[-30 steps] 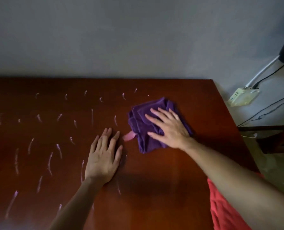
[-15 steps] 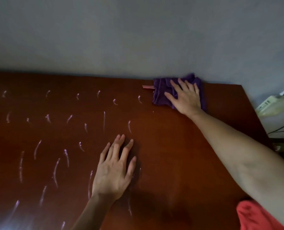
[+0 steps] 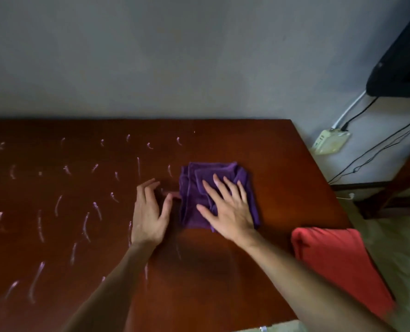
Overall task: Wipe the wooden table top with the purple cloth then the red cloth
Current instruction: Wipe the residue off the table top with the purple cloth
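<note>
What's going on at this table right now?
A person is wiping the dark reddish wooden table top. The right hand presses flat on the folded purple cloth near the middle, and the left hand rests open on the wood beside it. Pale streaks cover the left part of the table; the right part looks clean. The red cloth lies untouched at the table's near right edge.

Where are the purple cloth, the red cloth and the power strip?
purple cloth [image 3: 194, 188]: head view, folded left part.
red cloth [image 3: 330, 255]: head view, middle.
power strip [image 3: 330, 142]: head view, casing top.
</note>
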